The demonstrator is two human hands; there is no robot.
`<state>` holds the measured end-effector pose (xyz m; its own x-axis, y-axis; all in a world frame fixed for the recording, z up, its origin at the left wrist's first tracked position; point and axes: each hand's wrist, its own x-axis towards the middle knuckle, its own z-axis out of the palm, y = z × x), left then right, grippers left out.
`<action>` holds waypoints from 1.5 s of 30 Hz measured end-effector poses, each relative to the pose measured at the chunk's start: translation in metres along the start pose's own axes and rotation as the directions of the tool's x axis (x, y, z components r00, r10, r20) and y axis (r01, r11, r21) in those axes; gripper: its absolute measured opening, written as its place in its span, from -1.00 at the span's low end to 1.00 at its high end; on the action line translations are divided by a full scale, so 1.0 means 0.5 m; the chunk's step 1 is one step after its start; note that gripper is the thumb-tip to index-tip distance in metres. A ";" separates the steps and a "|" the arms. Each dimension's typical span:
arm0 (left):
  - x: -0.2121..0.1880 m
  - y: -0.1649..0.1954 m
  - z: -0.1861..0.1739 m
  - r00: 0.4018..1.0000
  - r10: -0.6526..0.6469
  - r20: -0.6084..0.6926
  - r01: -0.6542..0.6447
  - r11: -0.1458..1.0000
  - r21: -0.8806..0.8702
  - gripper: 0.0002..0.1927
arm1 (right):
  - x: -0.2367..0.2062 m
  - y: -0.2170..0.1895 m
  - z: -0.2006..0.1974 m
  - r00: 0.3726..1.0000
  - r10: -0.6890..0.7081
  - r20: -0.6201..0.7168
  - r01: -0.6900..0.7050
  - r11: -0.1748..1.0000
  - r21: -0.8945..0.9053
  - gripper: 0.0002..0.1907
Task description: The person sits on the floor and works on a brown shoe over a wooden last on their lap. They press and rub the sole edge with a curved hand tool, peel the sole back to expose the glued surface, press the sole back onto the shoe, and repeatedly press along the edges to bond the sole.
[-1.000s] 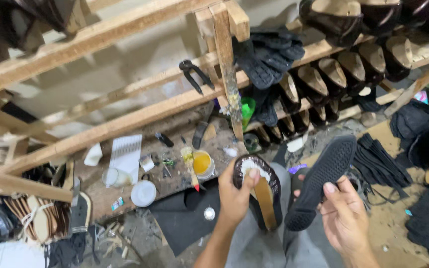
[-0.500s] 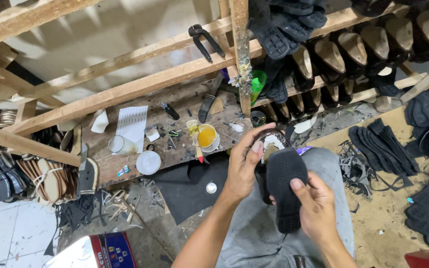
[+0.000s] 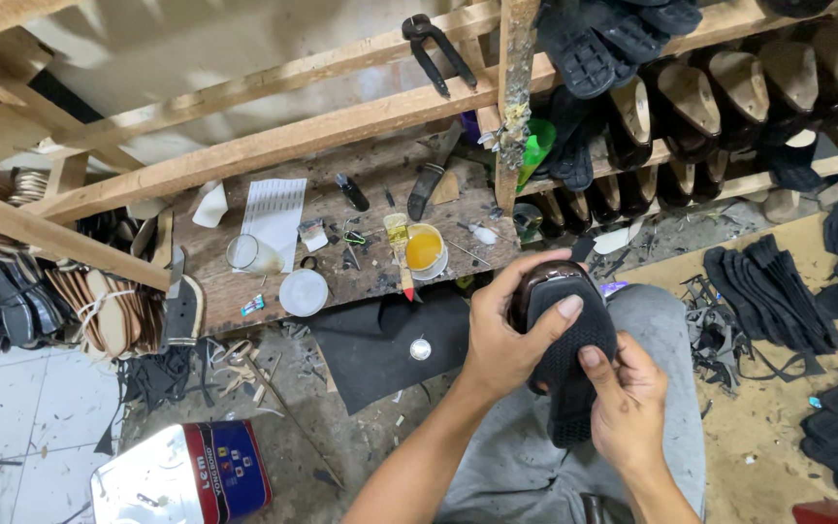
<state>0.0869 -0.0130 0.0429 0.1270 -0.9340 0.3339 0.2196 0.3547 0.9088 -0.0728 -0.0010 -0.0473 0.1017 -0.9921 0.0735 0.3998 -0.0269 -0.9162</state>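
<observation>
- One black sole lies pressed onto one brown shoe, above the person's grey lap.
- The left hand is wrapped around the shoe's toe, thumb on the sole.
- The right hand grips the sole's lower end.
- On the wooden bench: one glue pot, one brush, one white lid.

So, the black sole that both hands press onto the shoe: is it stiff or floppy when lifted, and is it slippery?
The black sole probably bends somewhat: it looks thin and follows the shoe's curve under the left hand and right hand. Its dotted tread likely grips rather than slips. It seems light for its size.
</observation>
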 end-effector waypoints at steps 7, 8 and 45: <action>-0.002 0.001 -0.002 1.000 -0.012 0.007 0.011 1.000 0.019 -0.55 | -0.001 -0.003 0.001 1.000 -0.009 0.010 0.009 1.000 0.008 -0.83; -0.003 0.002 -0.002 1.000 -0.014 0.008 0.013 1.000 0.018 -0.55 | -0.002 -0.004 0.001 1.000 -0.017 0.010 0.017 1.000 0.008 -0.83; -0.023 0.039 0.001 0.993 -0.106 0.046 0.107 0.993 -0.039 -0.54 | -0.022 -0.036 0.012 0.999 0.040 0.008 -0.038 0.981 -0.191 -0.87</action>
<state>0.0894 0.0044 0.0569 0.0588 -0.9672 0.2471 0.2699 0.2537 0.9289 -0.0755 0.0114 -0.0292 0.1254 -0.9913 0.0399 0.2143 -0.0122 -0.9767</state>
